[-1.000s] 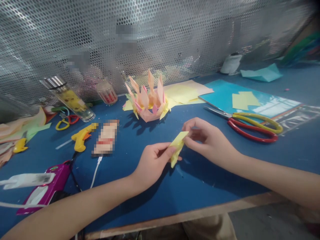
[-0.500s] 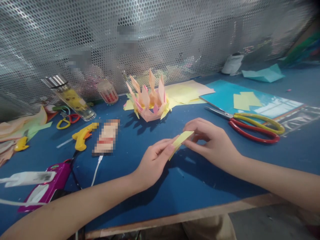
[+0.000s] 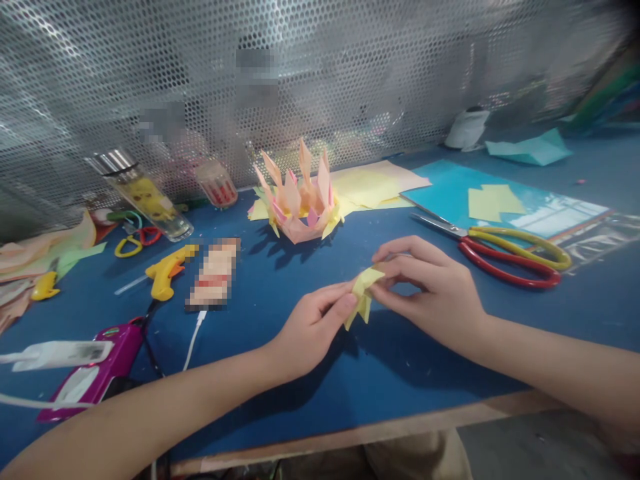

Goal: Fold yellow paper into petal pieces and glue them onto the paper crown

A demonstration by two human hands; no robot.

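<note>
A small folded piece of yellow paper (image 3: 364, 293) is held between both hands above the blue table. My left hand (image 3: 313, 327) pinches its left side between thumb and fingers. On the other side, my right hand (image 3: 430, 283) grips its upper right edge with the fingertips. Two pointed flaps of the paper hang down below the left thumb. Beyond the hands stands a crown-like paper piece (image 3: 299, 227) with pink and peach points and yellow ones round its base. Large scissors (image 3: 517, 257) with one red and one yellow handle lie right of my right hand.
Yellow squares (image 3: 495, 202) rest on a blue sheet (image 3: 440, 183) behind the scissors. On the left are a yellow glue gun (image 3: 163, 280), a blurred-out phone (image 3: 213, 277) on a cable, a purple power strip (image 3: 107, 360) and a bottle (image 3: 155, 207). Perforated metal (image 3: 325, 73) backs the table.
The yellow paper has turned and spread in my hands, so its two lower flaps now show. My right fingers have shifted on its edge. The things on the table have stayed put.
</note>
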